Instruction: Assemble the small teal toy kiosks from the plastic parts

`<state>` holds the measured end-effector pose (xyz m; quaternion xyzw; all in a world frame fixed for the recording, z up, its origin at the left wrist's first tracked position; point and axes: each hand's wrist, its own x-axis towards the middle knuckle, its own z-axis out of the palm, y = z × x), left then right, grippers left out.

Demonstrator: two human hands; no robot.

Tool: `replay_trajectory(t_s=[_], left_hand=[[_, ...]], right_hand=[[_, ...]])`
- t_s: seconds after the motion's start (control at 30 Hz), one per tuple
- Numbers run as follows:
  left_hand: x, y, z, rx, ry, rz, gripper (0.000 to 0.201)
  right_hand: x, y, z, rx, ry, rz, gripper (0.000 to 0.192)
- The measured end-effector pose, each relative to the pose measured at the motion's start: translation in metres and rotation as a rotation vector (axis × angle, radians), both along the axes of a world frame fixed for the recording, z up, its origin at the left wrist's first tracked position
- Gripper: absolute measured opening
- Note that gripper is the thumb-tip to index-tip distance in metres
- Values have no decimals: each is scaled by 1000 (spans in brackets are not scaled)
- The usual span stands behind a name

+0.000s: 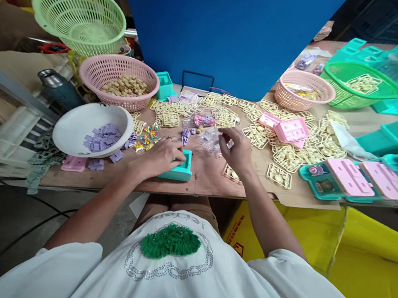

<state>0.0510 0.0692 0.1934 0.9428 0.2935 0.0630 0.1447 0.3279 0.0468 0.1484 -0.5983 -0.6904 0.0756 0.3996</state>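
My left hand (pixel 164 156) rests over a small teal plastic box (pixel 181 172) at the table's front edge, its fingers curled onto the box's left side and into its opening. Whatever lies under those fingers is hidden. My right hand (pixel 236 148) is at the right end of a pile of clear plastic pieces (pixel 208 139), thumb and forefinger apart, with nothing visible between them. Just behind the clear pieces lies a bagged pink and blue bit (pixel 204 120). Small purple parts (pixel 185 136) sit between my hands, and colourful little pieces (pixel 149 137) lie behind my left wrist.
A white bowl (pixel 62 125) of purple parts and a pink basket (pixel 90 70) of beige pieces stand left. Cream part frames (pixel 288 156) spread across the back and right. Teal boxes with pink panels (pixel 350 177) line the right. A blue board (pixel 222 34) rises behind.
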Motion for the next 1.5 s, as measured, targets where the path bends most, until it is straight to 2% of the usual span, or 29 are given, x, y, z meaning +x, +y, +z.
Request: replay_trajectory(t_s=[0.07,0.17,0.23,0.37,0.43,0.53,0.63,0.7,0.83,0.9,0.97,1.17,1.33,1.5], left_hand=[[2,0,-2,-14,-28,13,16],[3,-4,-4,-99,-310,118,16],[6,-9,-6,-253,-554,219,24],[19,-20,-15,-722,-871,364,62],[25,-24,-19,-818,-974,426,67],[27,-28,-19,-758,-1025,477,54],[18,-31,-14,-644,-934,410,43],[9,-33,-12,-493,-795,319,44],[-8,-33,-20,-102,-390,146,69],[-13,-33,-28,1,-260,119,65],[-14,-35,-36,65,-219,125,55],[-11,-43,-41,102,-240,161,41],[-12,-43,-43,81,-257,150,54],[-11,-43,-39,93,-192,148,62]], right_hand=[[-2,-1,1,-9,100,1,32],[-7,-4,1,-81,327,37,27],[-13,-8,2,-127,492,101,29],[-33,-17,8,-159,694,201,33],[-42,-20,13,-166,721,221,36],[-50,-22,20,-256,731,293,44],[-50,-22,26,-401,778,398,53],[-46,-23,27,-466,824,432,58],[-38,-30,19,-614,825,410,60],[-39,-34,9,-664,825,396,59],[-44,-37,-1,-677,850,393,59],[-58,-36,-18,-711,896,400,58],[-59,-33,-24,-735,921,358,62],[-58,-32,-25,-752,924,330,60]])
